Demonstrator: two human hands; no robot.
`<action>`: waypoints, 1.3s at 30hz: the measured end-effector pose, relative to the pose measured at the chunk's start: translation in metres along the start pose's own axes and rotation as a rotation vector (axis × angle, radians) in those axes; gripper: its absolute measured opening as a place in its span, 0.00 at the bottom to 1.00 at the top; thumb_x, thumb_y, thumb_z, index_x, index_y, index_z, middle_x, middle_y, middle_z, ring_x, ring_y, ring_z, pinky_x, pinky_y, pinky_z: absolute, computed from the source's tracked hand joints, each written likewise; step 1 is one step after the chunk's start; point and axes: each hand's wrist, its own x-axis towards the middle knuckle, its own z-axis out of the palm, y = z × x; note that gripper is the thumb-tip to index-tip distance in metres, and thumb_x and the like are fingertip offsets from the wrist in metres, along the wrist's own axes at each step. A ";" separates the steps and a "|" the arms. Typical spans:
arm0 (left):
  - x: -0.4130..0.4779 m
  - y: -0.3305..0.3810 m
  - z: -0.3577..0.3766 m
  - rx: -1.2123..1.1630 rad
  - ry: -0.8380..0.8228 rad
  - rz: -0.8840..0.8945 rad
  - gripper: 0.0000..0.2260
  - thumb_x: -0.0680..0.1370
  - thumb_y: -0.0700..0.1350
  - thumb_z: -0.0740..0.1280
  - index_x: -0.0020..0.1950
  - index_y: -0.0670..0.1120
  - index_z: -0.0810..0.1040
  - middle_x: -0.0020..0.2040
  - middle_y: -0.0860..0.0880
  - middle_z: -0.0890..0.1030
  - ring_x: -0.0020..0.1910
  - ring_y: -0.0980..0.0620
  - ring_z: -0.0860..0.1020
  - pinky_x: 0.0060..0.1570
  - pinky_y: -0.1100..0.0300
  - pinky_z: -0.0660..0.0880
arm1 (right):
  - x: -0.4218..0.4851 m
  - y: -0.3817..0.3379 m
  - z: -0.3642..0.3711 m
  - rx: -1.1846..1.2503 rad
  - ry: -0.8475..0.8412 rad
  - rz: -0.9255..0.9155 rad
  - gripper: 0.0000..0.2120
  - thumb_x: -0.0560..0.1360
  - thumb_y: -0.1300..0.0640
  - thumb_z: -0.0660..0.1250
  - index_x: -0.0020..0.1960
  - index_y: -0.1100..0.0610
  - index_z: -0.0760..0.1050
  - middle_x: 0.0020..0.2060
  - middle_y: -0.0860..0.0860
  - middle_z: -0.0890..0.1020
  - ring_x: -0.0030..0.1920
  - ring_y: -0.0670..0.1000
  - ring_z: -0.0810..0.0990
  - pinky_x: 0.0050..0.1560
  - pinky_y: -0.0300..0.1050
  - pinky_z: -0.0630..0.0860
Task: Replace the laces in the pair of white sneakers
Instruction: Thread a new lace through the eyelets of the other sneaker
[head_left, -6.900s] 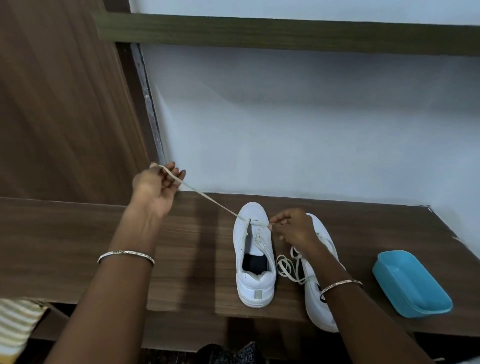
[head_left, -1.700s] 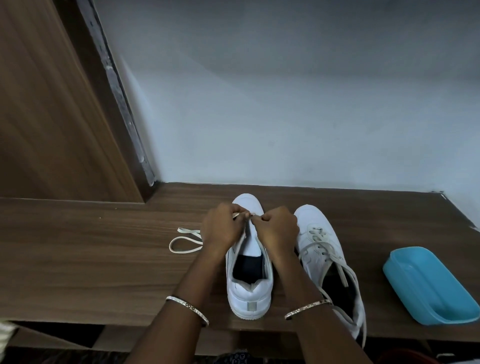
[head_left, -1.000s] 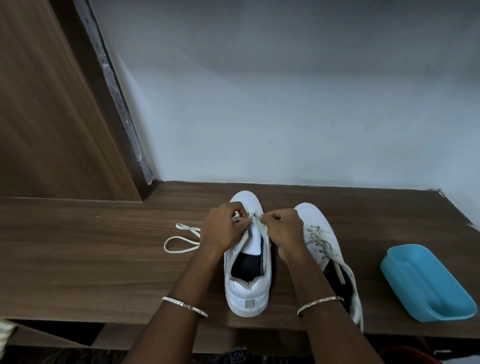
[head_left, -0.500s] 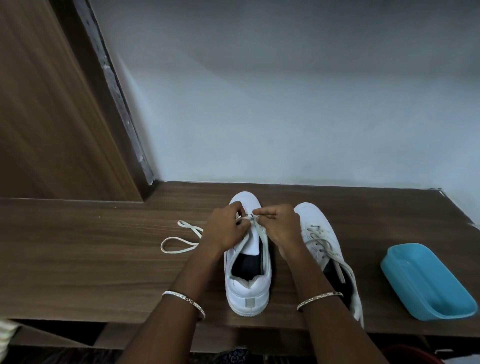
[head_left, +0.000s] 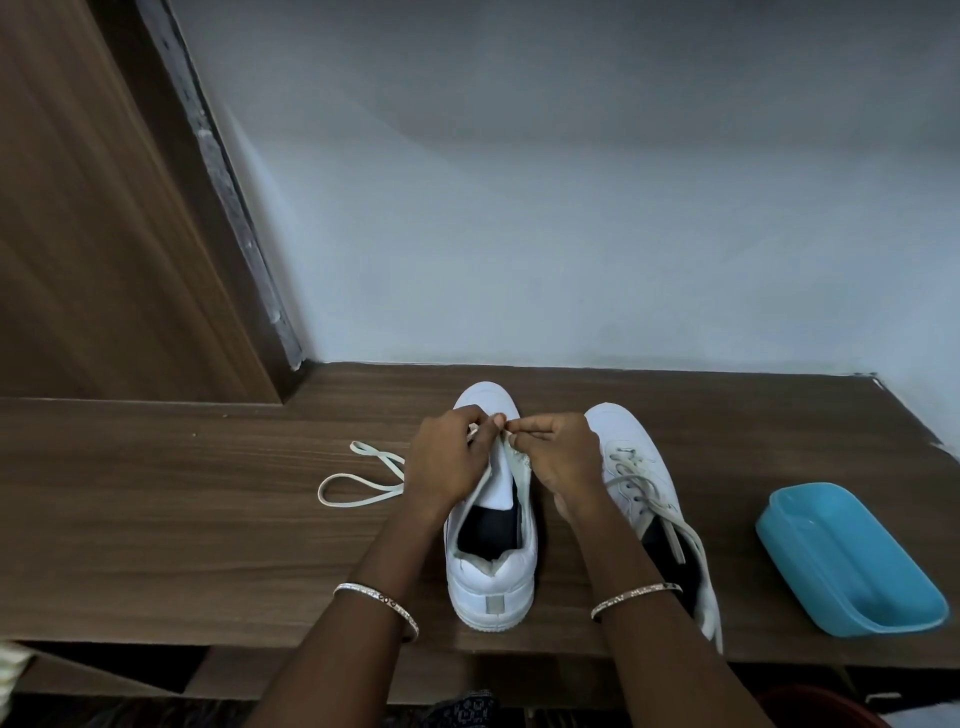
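Setting: a dark wood-grain shelf (head_left: 182, 519) against a pale grey wall (head_left: 571, 208), with a brown wooden panel (head_left: 78, 234) to the left.

Item 1: the near sneaker (head_left: 491, 577), white, heel toward the person, toe toward the wall. Its tongue is bare and no lacing shows below the hands.

Item 2: a flat white lace (head_left: 358, 488), lying slack in a loop on the shelf, left of the sneaker, with one end running under the left hand (head_left: 449, 462).

Change noted: some seconds ago this lace is drawn taut and high to the left. Now it has dropped to the shelf and both hands have closed in over the front eyelets, where they have barely shifted in the last second. Judgement: the long pull-through is over and fine threading at the toe-end eyelets is under way, so the job is at an early stage.

Hands: together, knuckles nearly touching above the sneaker's forepart. The left hand's fingers curl round the lace. The right hand (head_left: 558, 457) pinches thumb to forefinger, seemingly on the lace's tip, though the tip is too small to confirm.

Item 3: the second sneaker (head_left: 631, 447), just right of the right hand, loosely laced, untouched.

Item 4: a blue plastic tray (head_left: 852, 561), well apart on the right.
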 end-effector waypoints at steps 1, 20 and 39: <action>0.000 0.001 0.000 0.007 -0.004 -0.010 0.19 0.81 0.57 0.61 0.34 0.49 0.73 0.28 0.51 0.74 0.33 0.47 0.75 0.33 0.55 0.63 | 0.000 0.000 0.000 -0.004 0.001 -0.003 0.08 0.70 0.61 0.75 0.44 0.49 0.87 0.38 0.44 0.87 0.41 0.41 0.85 0.53 0.45 0.81; 0.005 0.017 -0.004 0.352 -0.025 -0.065 0.07 0.75 0.50 0.68 0.46 0.48 0.82 0.45 0.45 0.81 0.46 0.41 0.80 0.38 0.57 0.70 | 0.002 0.000 -0.005 0.023 -0.009 0.033 0.09 0.69 0.64 0.75 0.43 0.51 0.87 0.37 0.46 0.87 0.41 0.43 0.85 0.49 0.39 0.80; 0.010 0.006 0.004 0.351 -0.125 0.011 0.05 0.74 0.47 0.66 0.42 0.48 0.80 0.44 0.44 0.82 0.45 0.40 0.80 0.37 0.57 0.65 | 0.005 0.003 -0.004 0.058 -0.049 0.056 0.11 0.70 0.64 0.72 0.42 0.49 0.87 0.38 0.45 0.87 0.45 0.47 0.86 0.56 0.46 0.80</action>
